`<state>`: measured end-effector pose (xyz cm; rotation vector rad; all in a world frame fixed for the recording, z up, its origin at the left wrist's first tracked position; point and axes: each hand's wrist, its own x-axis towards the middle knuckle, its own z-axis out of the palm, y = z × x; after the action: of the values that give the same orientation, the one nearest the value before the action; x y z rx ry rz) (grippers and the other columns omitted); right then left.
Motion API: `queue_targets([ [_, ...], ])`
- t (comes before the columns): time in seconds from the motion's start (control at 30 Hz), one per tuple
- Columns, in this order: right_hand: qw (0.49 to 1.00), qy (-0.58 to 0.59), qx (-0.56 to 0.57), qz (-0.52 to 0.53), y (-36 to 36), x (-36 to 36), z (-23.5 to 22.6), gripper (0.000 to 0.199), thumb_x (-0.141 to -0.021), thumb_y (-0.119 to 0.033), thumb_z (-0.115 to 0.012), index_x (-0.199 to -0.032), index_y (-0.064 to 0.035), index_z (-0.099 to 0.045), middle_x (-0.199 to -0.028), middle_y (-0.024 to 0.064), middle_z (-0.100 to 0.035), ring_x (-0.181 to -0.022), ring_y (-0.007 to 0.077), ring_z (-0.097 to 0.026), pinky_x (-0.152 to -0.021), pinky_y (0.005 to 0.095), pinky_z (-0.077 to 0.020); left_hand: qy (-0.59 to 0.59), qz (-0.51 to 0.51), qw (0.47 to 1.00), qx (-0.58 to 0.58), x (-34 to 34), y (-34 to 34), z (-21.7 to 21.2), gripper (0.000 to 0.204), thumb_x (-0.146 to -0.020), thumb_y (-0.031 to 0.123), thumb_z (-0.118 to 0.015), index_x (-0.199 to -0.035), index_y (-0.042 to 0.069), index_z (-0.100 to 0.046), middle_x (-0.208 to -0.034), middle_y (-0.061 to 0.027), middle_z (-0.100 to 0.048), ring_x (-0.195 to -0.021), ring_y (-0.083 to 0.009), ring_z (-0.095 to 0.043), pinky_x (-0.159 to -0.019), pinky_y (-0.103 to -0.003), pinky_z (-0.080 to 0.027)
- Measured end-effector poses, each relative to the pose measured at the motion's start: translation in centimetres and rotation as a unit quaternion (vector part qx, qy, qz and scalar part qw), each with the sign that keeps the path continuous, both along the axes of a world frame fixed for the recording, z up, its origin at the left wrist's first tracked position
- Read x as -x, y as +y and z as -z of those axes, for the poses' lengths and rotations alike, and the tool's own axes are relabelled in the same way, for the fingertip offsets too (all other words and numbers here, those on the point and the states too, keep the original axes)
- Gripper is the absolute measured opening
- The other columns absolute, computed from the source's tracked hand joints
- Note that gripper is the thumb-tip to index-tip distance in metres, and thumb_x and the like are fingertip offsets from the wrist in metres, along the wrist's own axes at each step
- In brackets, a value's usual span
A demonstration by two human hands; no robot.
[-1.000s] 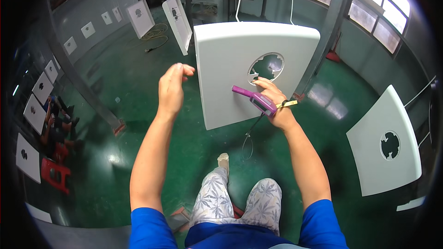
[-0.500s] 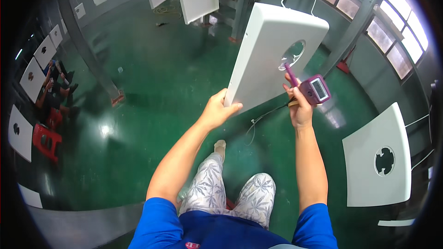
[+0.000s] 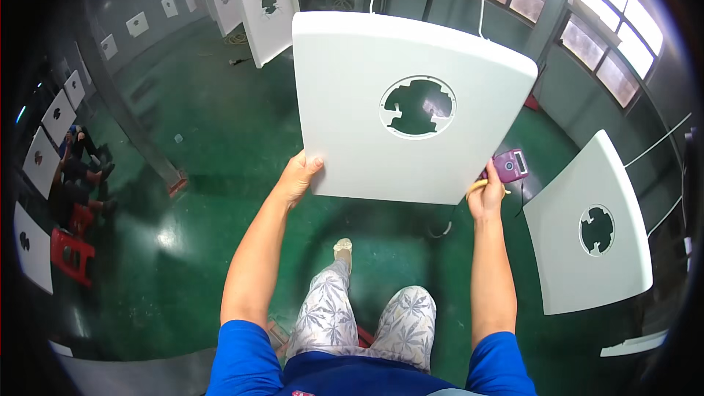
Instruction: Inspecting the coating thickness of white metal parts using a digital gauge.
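Note:
A white square panel (image 3: 352,132) hangs before me from two white cords. Its round opening (image 3: 418,106) has a notched rim. My left hand (image 3: 296,176) grips the panel's lower left corner, thumb on the front face. At the lower right corner, my right hand (image 3: 487,194) is closed around a purple handheld device (image 3: 511,166) with a small display. A yellow strip-like thing (image 3: 478,185) also sticks out of that hand, its kind not clear. The right fingers are partly hidden, and I cannot tell how firmly they touch the panel.
To the right hangs a similar white panel (image 3: 565,249), with more (image 3: 273,29) farther back and along the left. A red stool (image 3: 72,257) and seated people are at the left. A grey post (image 3: 132,110) rises from the green floor (image 3: 220,249).
The panel has turned from edge-on to facing me, and its cut-out now shows in full. My right hand has drawn the purple device back from the opening to the panel's lower right corner.

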<state>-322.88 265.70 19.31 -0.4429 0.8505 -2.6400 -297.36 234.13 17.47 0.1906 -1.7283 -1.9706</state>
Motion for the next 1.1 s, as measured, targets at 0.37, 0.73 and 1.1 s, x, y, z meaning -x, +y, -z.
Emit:
queue_targets([
  [0.37,0.982,0.031,-0.016,-0.187,-2.4,-10.9,-0.8,0.013,-0.093,-0.019,-0.062,-0.087,-0.0082,-0.06,-0.084,0.0027,-0.061,-0.076,0.0131,-0.057,-0.07,0.0262,-0.0457,-0.032,-0.115,0.989,-0.086,0.1,5.7,4.3,0.095,-0.087,0.04,-0.069,-0.151,0.019,-0.003,-0.149,-0.0209,-0.024,-0.133,-0.0297,-0.036,-0.1,-0.045,-0.042],
  [0.73,0.971,0.068,-0.074,-0.215,-8.2,-15.4,-0.2,0.035,-0.098,-0.023,-0.053,-0.119,0.0038,-0.06,-0.112,0.0104,-0.064,-0.1,0.0182,-0.06,-0.087,0.0322,-0.0473,0.052,0.038,0.979,-0.193,2.5,13.8,2.4,0.065,-0.093,0.026,-0.064,-0.146,0.015,-0.028,-0.107,-0.0065,-0.062,-0.093,-0.0113,-0.06,-0.071,-0.027,-0.051],
  [1.1,0.949,0.203,-0.242,-0.006,1.3,-16.3,1.6,0.022,-0.096,-0.023,-0.058,-0.101,-0.002,-0.063,-0.084,0.005,-0.064,-0.076,0.0146,-0.063,-0.073,0.0287,-0.0508,0.036,0.084,0.96,-0.265,5.2,15.3,3.0,0.049,-0.091,0.017,-0.066,-0.134,0.013,-0.045,-0.106,-0.0021,-0.061,-0.091,-0.0107,-0.059,-0.078,-0.029,-0.052],
])
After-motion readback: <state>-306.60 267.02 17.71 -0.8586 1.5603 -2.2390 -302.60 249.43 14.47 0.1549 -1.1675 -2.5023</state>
